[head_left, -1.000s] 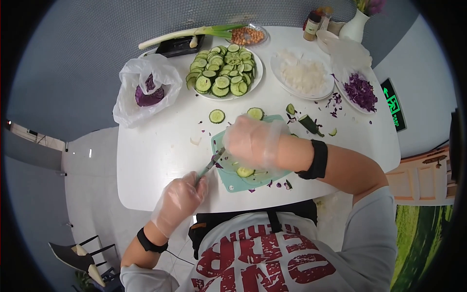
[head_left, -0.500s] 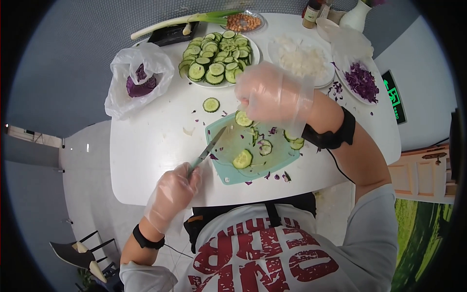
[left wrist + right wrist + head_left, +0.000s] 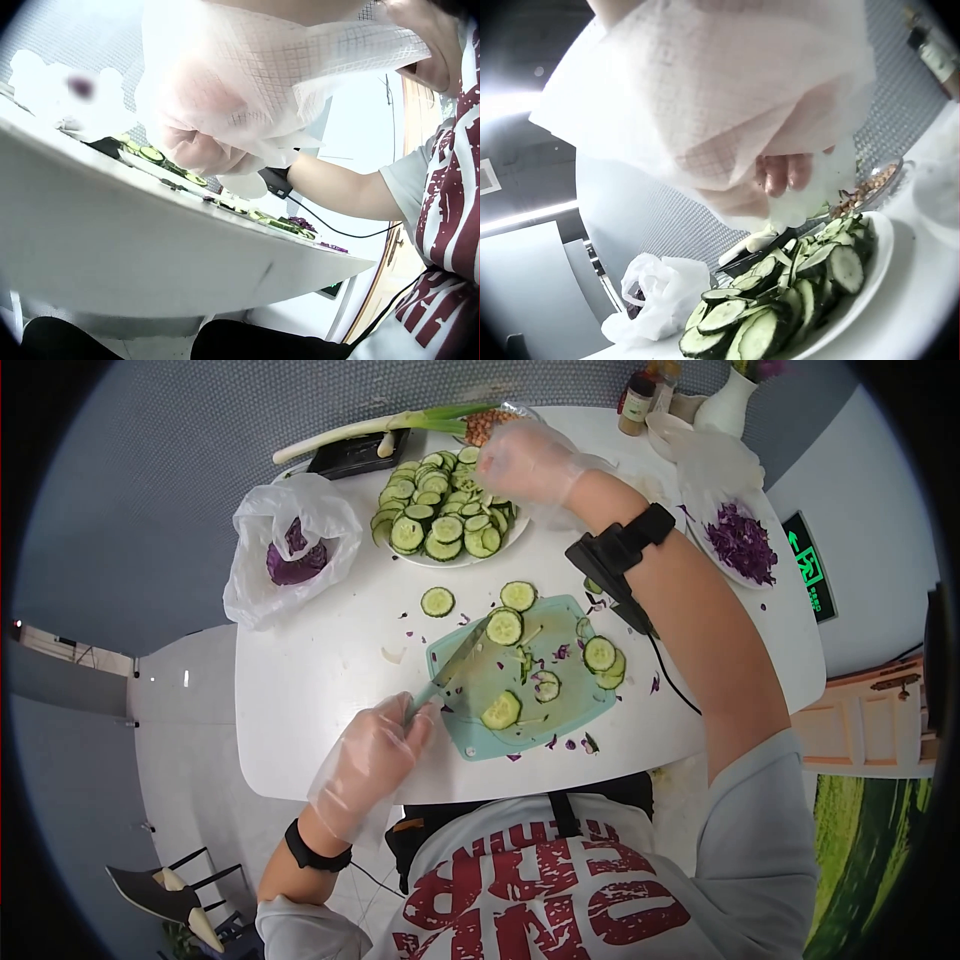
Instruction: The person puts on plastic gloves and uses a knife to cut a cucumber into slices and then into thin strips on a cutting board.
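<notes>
In the head view, the left hand [image 3: 375, 755], in a clear plastic glove, is clamped round the handle of a pale green-handled knife with a grey metal blade [image 3: 460, 660]. The blade lies over the left side of a mint-green rectangular cutting board [image 3: 575, 695], its tip just beside a round cucumber slice. Several pale green cucumber slices [image 3: 500, 709] with dark rims lie about the board, among purple cabbage scraps [image 3: 561, 652]. The gloved right hand [image 3: 525, 460] hangs over the far right part of a round white plate [image 3: 517, 535] piled with overlapping slices.

In the left wrist view, the glove wraps the curled left fingers; the knife cannot be made out clearly.

In the right wrist view, the right fingers are curled above the plate; whether they pinch anything cannot be told. The heaped slices look moist, with thin dark-green skin and pale centres. A crumpled white plastic bag [image 3: 667, 292] stands behind.
</notes>
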{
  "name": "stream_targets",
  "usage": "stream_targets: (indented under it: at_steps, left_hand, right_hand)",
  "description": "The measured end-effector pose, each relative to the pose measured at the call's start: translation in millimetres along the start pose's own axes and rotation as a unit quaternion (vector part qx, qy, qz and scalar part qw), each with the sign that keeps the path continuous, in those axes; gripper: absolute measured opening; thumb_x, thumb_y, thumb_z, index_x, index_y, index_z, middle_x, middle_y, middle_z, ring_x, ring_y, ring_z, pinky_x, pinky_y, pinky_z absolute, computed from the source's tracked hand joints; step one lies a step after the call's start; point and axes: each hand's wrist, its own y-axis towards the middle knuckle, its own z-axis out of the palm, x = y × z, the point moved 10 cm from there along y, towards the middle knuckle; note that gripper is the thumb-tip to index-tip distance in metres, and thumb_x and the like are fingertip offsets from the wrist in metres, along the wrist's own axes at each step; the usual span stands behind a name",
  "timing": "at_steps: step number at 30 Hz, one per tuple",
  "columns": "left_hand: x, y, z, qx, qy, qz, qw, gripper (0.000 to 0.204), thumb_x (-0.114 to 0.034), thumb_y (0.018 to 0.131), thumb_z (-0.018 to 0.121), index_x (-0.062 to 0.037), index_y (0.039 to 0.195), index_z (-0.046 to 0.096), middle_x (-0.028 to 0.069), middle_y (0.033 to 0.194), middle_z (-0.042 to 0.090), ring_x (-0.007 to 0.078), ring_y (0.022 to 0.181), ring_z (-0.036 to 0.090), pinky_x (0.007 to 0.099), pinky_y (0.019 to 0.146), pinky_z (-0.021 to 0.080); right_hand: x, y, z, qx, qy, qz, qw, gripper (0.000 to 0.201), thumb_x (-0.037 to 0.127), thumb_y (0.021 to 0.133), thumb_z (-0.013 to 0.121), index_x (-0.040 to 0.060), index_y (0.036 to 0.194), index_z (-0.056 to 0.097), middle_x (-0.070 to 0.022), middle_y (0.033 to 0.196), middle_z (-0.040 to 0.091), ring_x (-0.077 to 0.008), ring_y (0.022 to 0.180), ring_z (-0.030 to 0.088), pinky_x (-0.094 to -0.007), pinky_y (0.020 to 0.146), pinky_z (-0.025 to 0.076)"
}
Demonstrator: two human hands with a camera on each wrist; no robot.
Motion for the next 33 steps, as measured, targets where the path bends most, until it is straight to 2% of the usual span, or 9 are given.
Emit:
stream_targets:
  at_steps: [5,8,10,12,15,18,22,24,33]
  left_hand:
    - [17,-1,5,0.0,-0.006,-0.019,1.0,0.028,-0.022,0.094,0.068,-0.0017,0.076,0.062,0.0198,0.055,0.048,0.0363,0.047,0.043,0.0396,0.048,0.042]
    - [21,-8,4,0.007,-0.028,-0.034,0.999,0.027,-0.023,0.094,0.067,-0.0017,0.078,0.062,0.019,0.055,0.048,0.0337,0.046,0.044,0.039,0.048,0.042]
    - [17,-12,0,0.016,-0.036,-0.04,0.998,0.026,-0.023,0.094,0.067,-0.0017,0.079,0.063,0.0186,0.054,0.048,0.0321,0.045,0.045,0.0387,0.048,0.042]
    - [24,-21,7,0.073,-0.004,-0.087,0.994,0.025,-0.02,0.098,0.063,-0.0011,0.081,0.061,0.0031,0.057,0.048,0.0103,0.052,0.042,0.0318,0.05,0.041]
    - [30,-32,13,0.09,-0.03,-0.099,0.99,0.025,-0.02,0.1,0.061,-0.0019,0.082,0.061,0.003,0.058,0.048,0.0086,0.052,0.045,0.0307,0.05,0.041]
    - [23,-37,12,0.087,-0.034,-0.096,0.991,0.025,-0.02,0.1,0.06,-0.0025,0.082,0.061,0.0029,0.057,0.049,0.0088,0.051,0.047,0.0299,0.05,0.042]
    - [17,-42,15,0.066,-0.013,-0.055,0.996,0.023,-0.018,0.1,0.058,-0.0023,0.084,0.061,0.0038,0.057,0.052,0.0113,0.049,0.049,0.0295,0.05,0.043]
    - [10,-41,11,0.037,-0.009,-0.028,0.999,0.014,-0.013,0.095,0.062,-0.002,0.087,0.063,0.0179,0.055,0.05,0.0366,0.05,0.054,0.0413,0.05,0.045]
    - [1,-48,21,0.069,0.001,-0.025,0.997,0.013,-0.012,0.096,0.06,-0.0014,0.087,0.061,0.017,0.06,0.055,0.0346,0.054,0.058,0.0403,0.053,0.047]
  right_hand:
    - [7,-14,-6,-0.009,0.039,-0.038,0.998,0.036,0.03,0.084,0.065,0.0111,0.113,0.075,-0.0182,0.092,0.073,-0.032,0.084,0.07,-0.0407,0.08,0.055]
    - [17,-42,-13,0.051,0.021,-0.003,0.998,0.039,0.03,0.082,0.069,0.0078,0.114,0.074,-0.0195,0.094,0.073,-0.0326,0.085,0.07,-0.0397,0.083,0.055]
    - [24,-69,-12,0.06,0.051,-0.04,0.996,0.039,0.027,0.082,0.07,0.0051,0.113,0.074,-0.0182,0.098,0.072,-0.0347,0.085,0.069,-0.0414,0.081,0.055]
    - [35,-112,-15,0.0,0.102,-0.151,0.983,0.039,0.026,0.082,0.071,0.0051,0.115,0.072,-0.0172,0.104,0.069,-0.0357,0.091,0.067,-0.0437,0.083,0.053]
    - [50,-168,-17,0.029,0.143,-0.162,0.976,0.041,0.026,0.081,0.072,0.0053,0.116,0.069,-0.016,0.109,0.066,-0.036,0.098,0.064,-0.0458,0.087,0.051]
    - [66,-211,-28,0.009,0.166,-0.188,0.968,0.044,0.023,0.077,0.073,0.0054,0.117,0.068,-0.0146,0.113,0.065,-0.0343,0.103,0.062,-0.0462,0.088,0.049]
    - [74,-250,-20,0.02,0.12,-0.135,0.983,0.05,0.019,0.074,0.075,0.008,0.121,0.066,-0.0104,0.122,0.061,-0.0304,0.105,0.059,-0.0457,0.091,0.047]
    - [79,-264,-18,0.002,0.113,-0.124,0.986,0.052,0.019,0.073,0.075,0.009,0.123,0.065,-0.0091,0.124,0.059,-0.0292,0.106,0.057,-0.0456,0.093,0.046]
    - [114,-281,10,0.069,0.19,-0.078,0.976,0.045,0.022,0.084,0.069,0.0076,0.126,0.062,-0.0071,0.132,0.056,-0.0272,0.113,0.054,-0.0433,0.098,0.043]
